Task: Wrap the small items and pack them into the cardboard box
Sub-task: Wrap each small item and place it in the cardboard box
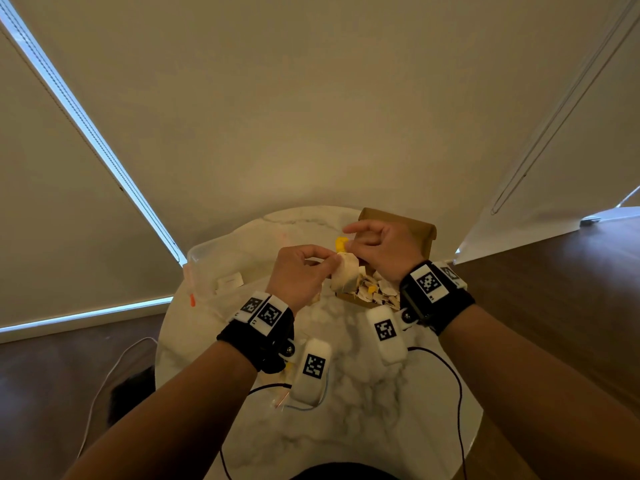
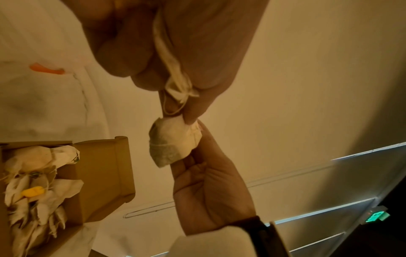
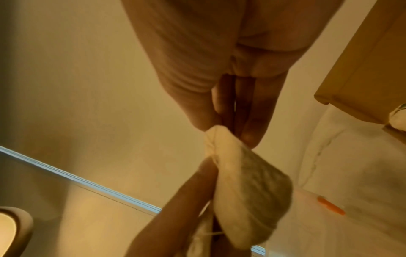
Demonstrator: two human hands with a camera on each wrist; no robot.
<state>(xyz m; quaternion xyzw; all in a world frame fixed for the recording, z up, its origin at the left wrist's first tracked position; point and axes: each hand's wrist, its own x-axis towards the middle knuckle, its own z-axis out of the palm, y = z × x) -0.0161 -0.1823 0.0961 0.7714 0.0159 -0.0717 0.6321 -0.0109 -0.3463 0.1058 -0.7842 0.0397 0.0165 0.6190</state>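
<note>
A small cream cloth bundle hangs above the table between both hands. My left hand pinches its gathered top from the left, and more cloth is tucked in that palm. From the right, my right hand pinches the same top edge. The bundle looks full and rounded. A yellow piece shows just above it by the right thumb; what holds it is hidden. The open cardboard box stands right behind, holding several wrapped bundles and a yellow item.
A round marble table carries everything. A clear plastic tub with an orange clip sits at the left rear. Cables run from my wrist units across the front of the table. Blinds hang close behind the table.
</note>
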